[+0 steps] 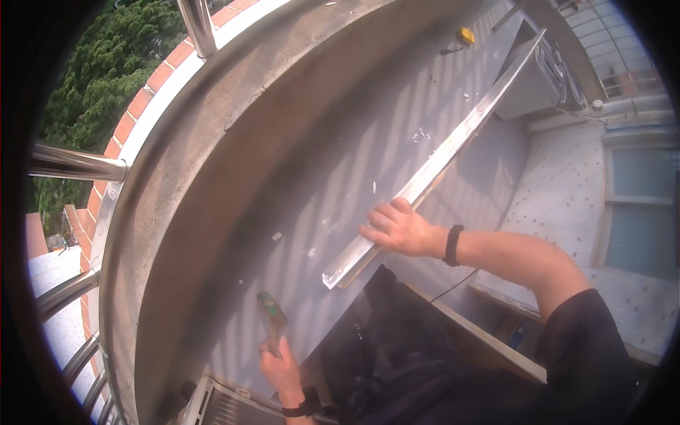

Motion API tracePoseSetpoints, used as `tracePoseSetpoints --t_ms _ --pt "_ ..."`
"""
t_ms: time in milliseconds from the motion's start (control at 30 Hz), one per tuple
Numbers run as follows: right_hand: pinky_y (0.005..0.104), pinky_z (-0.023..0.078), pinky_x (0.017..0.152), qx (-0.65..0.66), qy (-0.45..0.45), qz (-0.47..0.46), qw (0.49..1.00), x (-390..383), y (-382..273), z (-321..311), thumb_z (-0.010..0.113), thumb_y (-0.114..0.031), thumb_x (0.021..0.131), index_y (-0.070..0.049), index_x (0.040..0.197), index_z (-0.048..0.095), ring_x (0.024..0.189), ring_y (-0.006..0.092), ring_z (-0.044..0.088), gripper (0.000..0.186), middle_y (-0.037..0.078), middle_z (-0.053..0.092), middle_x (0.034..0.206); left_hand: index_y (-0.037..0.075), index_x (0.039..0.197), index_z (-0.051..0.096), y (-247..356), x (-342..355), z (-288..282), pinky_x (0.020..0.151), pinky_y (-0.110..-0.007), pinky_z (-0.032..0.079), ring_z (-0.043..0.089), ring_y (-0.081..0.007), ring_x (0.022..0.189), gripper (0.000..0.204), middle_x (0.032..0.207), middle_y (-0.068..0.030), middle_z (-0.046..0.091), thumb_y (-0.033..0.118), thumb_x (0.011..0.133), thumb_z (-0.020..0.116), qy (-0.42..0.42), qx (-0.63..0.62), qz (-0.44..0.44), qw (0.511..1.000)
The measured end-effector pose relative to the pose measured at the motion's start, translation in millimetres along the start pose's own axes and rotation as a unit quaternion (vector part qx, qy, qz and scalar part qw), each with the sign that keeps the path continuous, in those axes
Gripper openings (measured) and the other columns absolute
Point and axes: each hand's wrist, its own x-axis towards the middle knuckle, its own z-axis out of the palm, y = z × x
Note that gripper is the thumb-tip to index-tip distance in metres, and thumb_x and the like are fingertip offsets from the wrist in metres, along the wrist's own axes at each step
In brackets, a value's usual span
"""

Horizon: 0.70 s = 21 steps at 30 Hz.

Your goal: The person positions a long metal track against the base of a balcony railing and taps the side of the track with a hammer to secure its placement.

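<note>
My right hand (398, 228) grips a long metal angle bar (453, 145) near its lower end; the bar runs diagonally up to the right across the balcony floor. A dark band circles that wrist. My left hand (278, 365) is closed on the handle of a hammer (271, 320) with a greenish head, held low near the concrete parapet wall. A dark band is on that wrist too. The bar's near end (334, 278) hangs a short way to the right of the hammer head, apart from it.
A curved concrete parapet (212, 163) with steel railings (78, 166) bounds the left side; trees lie beyond. A yellow object (465, 34) lies on the floor far up. An air-conditioner unit (538, 74) stands at upper right, a metal grille (227, 407) at the bottom.
</note>
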Motion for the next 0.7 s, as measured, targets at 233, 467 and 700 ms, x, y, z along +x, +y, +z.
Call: tracePoseSetpoints --t_ms 233,467,700 --pt "0.0537 0.039 0.107 0.020 0.022 0.042 0.999 -12 -15 -3 0.065 -0.015 0.080 -0.015 0.125 0.062 0.115 0.0282 0.058 0.045 0.011 0.061 0.122 -0.001 0.102 0.066 4 -1 4 0.072 -0.052 0.049 0.063 -0.0487 0.084 0.033 0.089 -0.0248 0.068 0.030 0.093 0.071 -0.026 0.049 -0.026 0.998" --pt "0.0513 0.040 0.104 0.020 0.075 0.061 0.995 -11 -19 -3 0.068 -0.012 0.074 -0.015 0.115 0.063 0.105 0.0270 0.059 0.041 0.009 0.059 0.108 -0.002 0.101 0.065 4 3 9 0.071 -0.052 0.049 0.063 -0.0486 0.083 0.034 0.090 -0.0253 0.068 0.030 0.092 0.072 -0.029 0.024 -0.004 0.999" --pt "0.0492 0.044 0.102 0.141 -0.069 0.057 0.986 19 13 -15 0.069 -0.014 0.076 -0.014 0.112 0.068 0.108 0.0266 0.061 0.036 0.005 0.066 0.103 -0.004 0.100 0.064 10 8 2 0.068 -0.048 0.049 0.063 -0.0447 0.077 0.032 0.083 -0.0247 0.066 0.027 0.096 0.069 -0.014 0.003 0.001 1.000"
